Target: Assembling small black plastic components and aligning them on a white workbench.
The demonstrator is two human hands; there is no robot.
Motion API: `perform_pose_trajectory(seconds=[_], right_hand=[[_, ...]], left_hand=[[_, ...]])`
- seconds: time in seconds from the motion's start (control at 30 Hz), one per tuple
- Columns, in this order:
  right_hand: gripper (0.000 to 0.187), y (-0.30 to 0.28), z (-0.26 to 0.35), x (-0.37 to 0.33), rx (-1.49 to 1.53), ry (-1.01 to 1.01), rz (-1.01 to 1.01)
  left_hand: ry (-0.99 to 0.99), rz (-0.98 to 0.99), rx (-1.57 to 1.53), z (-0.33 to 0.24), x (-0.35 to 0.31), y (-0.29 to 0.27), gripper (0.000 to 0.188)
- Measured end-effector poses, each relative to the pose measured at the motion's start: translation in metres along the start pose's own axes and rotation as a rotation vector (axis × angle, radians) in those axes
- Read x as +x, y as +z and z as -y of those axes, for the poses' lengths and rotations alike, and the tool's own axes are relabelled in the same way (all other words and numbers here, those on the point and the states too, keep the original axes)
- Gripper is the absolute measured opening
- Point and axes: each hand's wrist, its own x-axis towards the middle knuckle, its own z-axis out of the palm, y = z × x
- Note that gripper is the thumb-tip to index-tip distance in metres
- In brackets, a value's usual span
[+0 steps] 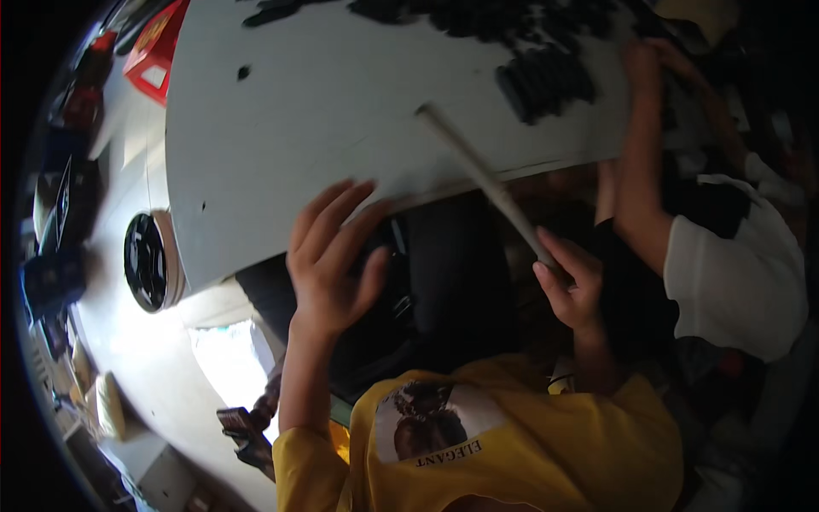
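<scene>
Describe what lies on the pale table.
A black heap at the far side, dark specks and a row of black pieces lie on the table. Anything behind the stick or co-worker's forearm, or beneath the heap, is hidden.

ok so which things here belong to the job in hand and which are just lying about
Likely part of the job:
pale rod, gripped in the right hand
grey table, by the open left hand
black pieces on the table, probably

Apparently just lying about:
red box, left of the table
round black-lined bin
white item on the floor
</scene>
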Motion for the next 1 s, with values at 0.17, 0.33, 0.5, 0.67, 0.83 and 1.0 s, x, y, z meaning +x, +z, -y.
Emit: perform_pose_trajectory(seconds=[0.17,0.33,0.5,0.67,0.83,1.0], right_hand=[[0.049,-0.026,-0.013,-0.022,0.183,0.234,-0.454],[0.050,-0.032,-0.010,-0.032,0.289,0.367,-0.591],[0.049,-0.029,-0.024,-0.042,0.240,0.386,-0.577],[0.048,-0.017,-0.036,-0.027,0.176,0.324,-0.453],[0.045,0.004,-0.018,0.017,0.181,0.333,-0.253],[0.051,0.031,0.006,0.072,0.061,0.183,-0.029]], left_hand=[[0.327,0.062,0.076,-0.035,0.144,0.087,0.045],[0.434,0.146,0.276,-0.040,0.228,0.168,0.053],[0.322,0.283,0.285,-0.034,0.220,0.175,0.054],[0.193,0.308,0.258,-0.007,0.154,0.101,0.053],[-0.055,0.276,0.442,0.032,0.095,0.026,0.055],[-0.093,0.254,0.335,0.040,0.085,0.002,0.058]])
